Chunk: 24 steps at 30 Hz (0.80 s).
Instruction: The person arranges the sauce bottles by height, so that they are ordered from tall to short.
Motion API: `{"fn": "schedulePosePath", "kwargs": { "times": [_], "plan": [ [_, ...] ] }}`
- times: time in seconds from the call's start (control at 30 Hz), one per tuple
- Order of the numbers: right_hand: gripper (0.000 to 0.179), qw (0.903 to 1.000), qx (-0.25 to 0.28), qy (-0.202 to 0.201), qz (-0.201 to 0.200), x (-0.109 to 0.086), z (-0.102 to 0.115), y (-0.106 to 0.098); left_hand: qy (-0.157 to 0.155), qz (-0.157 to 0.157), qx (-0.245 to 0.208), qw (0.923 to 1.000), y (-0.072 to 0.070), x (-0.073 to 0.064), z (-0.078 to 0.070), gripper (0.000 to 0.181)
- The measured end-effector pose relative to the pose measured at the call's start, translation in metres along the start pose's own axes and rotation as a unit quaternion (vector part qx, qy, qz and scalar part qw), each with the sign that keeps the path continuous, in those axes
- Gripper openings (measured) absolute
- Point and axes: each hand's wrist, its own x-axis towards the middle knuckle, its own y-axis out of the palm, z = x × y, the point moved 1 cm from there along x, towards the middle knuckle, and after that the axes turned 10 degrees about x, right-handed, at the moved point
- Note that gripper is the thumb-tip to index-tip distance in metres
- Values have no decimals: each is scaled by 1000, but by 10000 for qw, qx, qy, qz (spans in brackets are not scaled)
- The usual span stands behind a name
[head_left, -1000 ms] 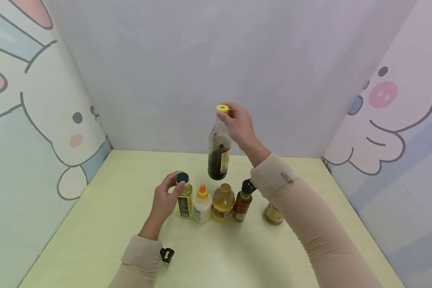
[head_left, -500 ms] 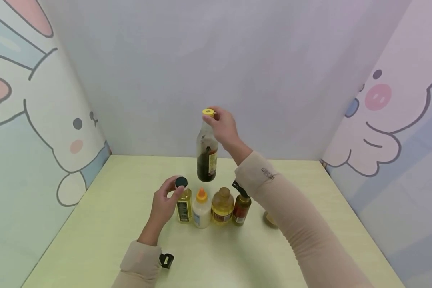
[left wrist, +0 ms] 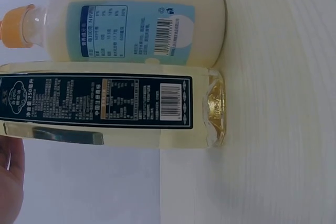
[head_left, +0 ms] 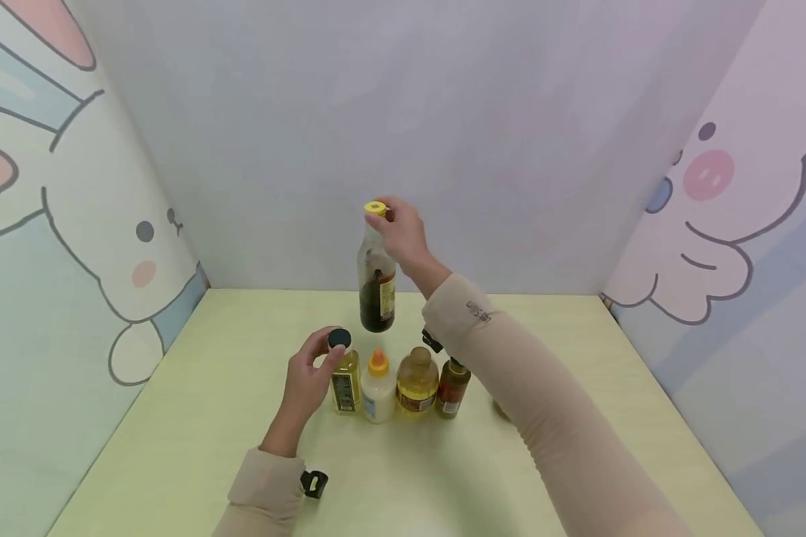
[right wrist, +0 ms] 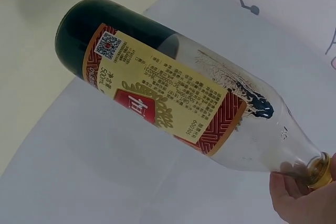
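By its yellow cap and neck, my right hand (head_left: 404,233) holds a tall glass bottle of dark liquid (head_left: 377,287), nearly upright and raised behind the row of bottles. Its yellow and red label faces the camera in the right wrist view. My left hand (head_left: 307,379) grips the black cap of a slim oil bottle (head_left: 345,384), which stands on the table at the row's left end. Beside it is a cream squeeze bottle (head_left: 378,395) with an orange tip; the left wrist view shows its blue label. Further right come a round-shouldered bottle of yellow oil (head_left: 416,384) and a dark reddish bottle (head_left: 452,388).
A small jar (head_left: 500,411) stands right of the row, mostly hidden by my right sleeve. The pale yellow-green table (head_left: 195,447) meets a plain back wall (head_left: 295,149). Side walls carry cartoon animals. Black straps show at both cuffs.
My right hand has carried the dark-liquid bottle leftward, from above the yellow oil bottle to behind the squeeze bottle. My right sleeve now covers more of the jar. The left hand keeps its grip.
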Motion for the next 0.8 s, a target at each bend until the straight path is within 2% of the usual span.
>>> {"fn": "schedulePosePath", "kwargs": {
  "times": [0.37,0.5,0.63,0.8],
  "plan": [
    [35,9996,-91,276,-9,7,-12,13,-27,-5,-121,9999,3,1,1,27],
    [34,9996,-135,251,-65,8,-16,15,-51,70,-85,9999,6,2,2,28],
    [35,9996,-191,197,-6,10,-21,20,-101,5,-32,9999,7,1,4,27],
    [36,9995,-269,165,-4,12,-24,26,-4,-26,-60,10000,7,1,5,27]
  ]
}}
